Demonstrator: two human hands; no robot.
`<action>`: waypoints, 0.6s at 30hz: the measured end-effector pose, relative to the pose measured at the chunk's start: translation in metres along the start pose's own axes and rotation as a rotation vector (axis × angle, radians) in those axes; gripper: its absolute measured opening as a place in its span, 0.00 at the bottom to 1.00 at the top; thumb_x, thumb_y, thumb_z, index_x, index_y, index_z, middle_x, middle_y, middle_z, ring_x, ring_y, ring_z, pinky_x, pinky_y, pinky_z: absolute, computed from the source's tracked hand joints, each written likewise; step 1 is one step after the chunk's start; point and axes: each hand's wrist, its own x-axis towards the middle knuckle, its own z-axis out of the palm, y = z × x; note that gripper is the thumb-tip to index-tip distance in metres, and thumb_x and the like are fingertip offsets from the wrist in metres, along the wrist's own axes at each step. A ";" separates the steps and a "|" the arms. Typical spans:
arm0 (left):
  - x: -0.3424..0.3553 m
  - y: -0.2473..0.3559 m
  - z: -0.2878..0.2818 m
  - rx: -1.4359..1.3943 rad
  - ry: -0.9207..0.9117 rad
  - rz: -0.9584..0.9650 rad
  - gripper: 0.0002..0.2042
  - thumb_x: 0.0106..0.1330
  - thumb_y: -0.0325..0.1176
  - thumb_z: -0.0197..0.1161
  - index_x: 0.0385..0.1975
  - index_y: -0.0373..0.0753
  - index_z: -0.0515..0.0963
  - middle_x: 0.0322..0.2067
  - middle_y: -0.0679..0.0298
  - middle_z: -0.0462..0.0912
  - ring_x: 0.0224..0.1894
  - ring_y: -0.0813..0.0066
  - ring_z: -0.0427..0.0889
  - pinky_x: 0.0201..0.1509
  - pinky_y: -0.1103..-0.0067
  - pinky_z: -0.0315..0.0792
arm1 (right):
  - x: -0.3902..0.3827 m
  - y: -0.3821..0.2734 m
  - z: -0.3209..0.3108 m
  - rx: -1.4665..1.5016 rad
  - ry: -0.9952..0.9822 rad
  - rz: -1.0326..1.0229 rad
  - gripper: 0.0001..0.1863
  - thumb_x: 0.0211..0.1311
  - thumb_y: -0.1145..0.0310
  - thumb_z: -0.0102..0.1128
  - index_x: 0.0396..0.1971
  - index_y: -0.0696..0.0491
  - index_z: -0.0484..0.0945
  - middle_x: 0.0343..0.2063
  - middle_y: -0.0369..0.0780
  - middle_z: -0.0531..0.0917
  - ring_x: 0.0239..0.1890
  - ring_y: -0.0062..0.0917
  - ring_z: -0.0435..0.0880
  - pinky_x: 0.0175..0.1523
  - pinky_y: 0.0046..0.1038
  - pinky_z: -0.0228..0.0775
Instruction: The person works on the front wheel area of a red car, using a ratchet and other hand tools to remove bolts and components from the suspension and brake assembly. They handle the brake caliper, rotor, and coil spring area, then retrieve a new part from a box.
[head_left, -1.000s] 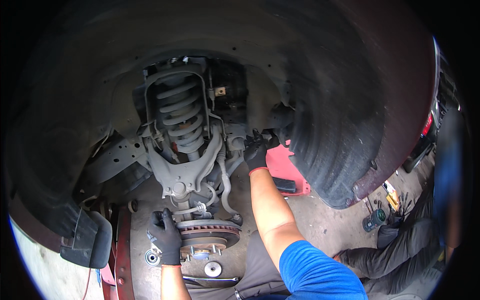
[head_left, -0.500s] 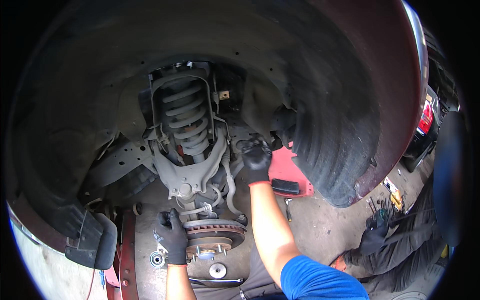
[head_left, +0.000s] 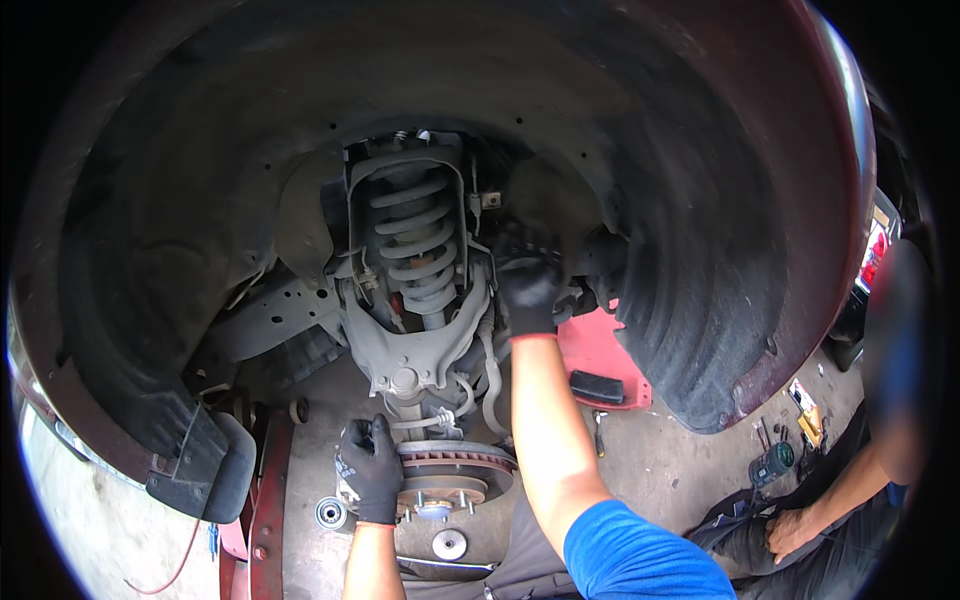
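Observation:
My left hand (head_left: 369,470), in a black glove, has its fingers curled at the left edge of the brake rotor (head_left: 450,456); what they hold is hidden. My right hand (head_left: 530,275), also gloved, reaches into shadow right of the coil spring (head_left: 415,235), above the stabilizer link and hose area; its fingertips are too dark to make out. Between my hands are the grey control arm (head_left: 415,345) and a curved hose (head_left: 460,393). The wheel well's dark liner (head_left: 680,260) arches over them.
A red panel (head_left: 590,350) with a black block lies behind my right arm. A red lift beam (head_left: 265,520) stands lower left. A bearing (head_left: 331,514), metal disc (head_left: 449,544) and bottle (head_left: 770,462) are below. A co-worker's bare hand (head_left: 790,530) rests near dark trousers at right.
My right hand has moved upward, further into the shadow beside the spring. My left hand stays by the rotor. The co-worker's bare hand has appeared at lower right, where a dark glove was seen.

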 end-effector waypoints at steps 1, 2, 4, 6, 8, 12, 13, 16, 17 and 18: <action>0.000 0.000 0.000 0.004 0.013 0.016 0.17 0.70 0.38 0.66 0.23 0.33 0.74 0.18 0.57 0.75 0.20 0.70 0.72 0.28 0.69 0.65 | 0.007 -0.003 0.010 -0.012 0.009 -0.062 0.26 0.77 0.49 0.43 0.66 0.45 0.73 0.72 0.42 0.70 0.77 0.46 0.59 0.75 0.53 0.57; 0.000 0.000 0.000 0.005 0.008 0.015 0.17 0.70 0.38 0.66 0.23 0.33 0.74 0.18 0.57 0.75 0.20 0.71 0.72 0.28 0.69 0.65 | 0.012 -0.010 0.022 -0.021 0.066 -0.091 0.27 0.77 0.47 0.41 0.67 0.45 0.73 0.72 0.42 0.70 0.77 0.46 0.60 0.74 0.53 0.59; -0.001 0.001 0.000 0.009 0.004 0.018 0.17 0.71 0.38 0.66 0.23 0.33 0.74 0.18 0.58 0.75 0.20 0.71 0.72 0.28 0.69 0.65 | 0.028 -0.024 0.039 -0.152 0.283 -0.157 0.30 0.77 0.43 0.38 0.68 0.44 0.72 0.72 0.43 0.71 0.77 0.46 0.61 0.70 0.52 0.65; -0.002 0.004 0.000 0.009 0.011 0.033 0.17 0.71 0.38 0.66 0.23 0.33 0.74 0.18 0.58 0.75 0.21 0.72 0.72 0.28 0.70 0.65 | 0.044 -0.024 0.041 -0.091 0.542 -0.055 0.30 0.78 0.43 0.38 0.67 0.44 0.74 0.67 0.42 0.76 0.71 0.43 0.69 0.66 0.50 0.70; -0.002 0.007 0.000 -0.004 0.010 0.009 0.17 0.71 0.37 0.66 0.23 0.32 0.74 0.17 0.59 0.75 0.21 0.72 0.71 0.28 0.70 0.65 | 0.056 -0.017 0.032 0.036 0.547 0.157 0.27 0.77 0.44 0.42 0.60 0.46 0.77 0.59 0.41 0.80 0.62 0.39 0.76 0.59 0.45 0.75; -0.002 0.010 0.000 -0.028 0.016 0.033 0.16 0.71 0.37 0.66 0.24 0.32 0.74 0.18 0.59 0.75 0.21 0.71 0.72 0.28 0.70 0.65 | 0.057 0.024 0.006 -0.028 0.738 0.471 0.25 0.74 0.44 0.50 0.46 0.51 0.83 0.37 0.37 0.84 0.37 0.30 0.82 0.41 0.35 0.79; -0.002 0.010 -0.001 -0.015 0.016 0.025 0.16 0.71 0.37 0.66 0.25 0.32 0.74 0.18 0.59 0.75 0.21 0.71 0.72 0.28 0.70 0.65 | 0.054 0.034 0.002 -0.173 0.884 0.468 0.27 0.74 0.43 0.48 0.45 0.51 0.85 0.32 0.35 0.84 0.32 0.29 0.81 0.37 0.33 0.77; -0.002 0.009 -0.002 -0.012 -0.016 -0.036 0.15 0.70 0.37 0.66 0.25 0.33 0.75 0.18 0.58 0.75 0.21 0.70 0.72 0.29 0.70 0.65 | 0.050 0.045 -0.003 -0.185 0.927 0.637 0.26 0.72 0.42 0.54 0.38 0.52 0.83 0.30 0.37 0.84 0.28 0.28 0.81 0.33 0.32 0.77; -0.002 0.009 -0.003 -0.019 -0.015 -0.023 0.15 0.70 0.37 0.66 0.25 0.33 0.75 0.18 0.58 0.75 0.21 0.70 0.72 0.29 0.70 0.65 | 0.050 0.041 -0.001 -0.252 0.801 0.688 0.25 0.72 0.43 0.54 0.39 0.52 0.83 0.32 0.39 0.84 0.32 0.30 0.82 0.36 0.34 0.78; -0.002 0.008 -0.003 -0.023 -0.021 -0.030 0.15 0.70 0.38 0.66 0.25 0.33 0.75 0.18 0.58 0.75 0.22 0.69 0.73 0.29 0.70 0.65 | 0.053 0.034 0.001 -0.285 0.619 0.767 0.24 0.73 0.44 0.53 0.41 0.52 0.83 0.34 0.40 0.85 0.35 0.32 0.84 0.40 0.35 0.79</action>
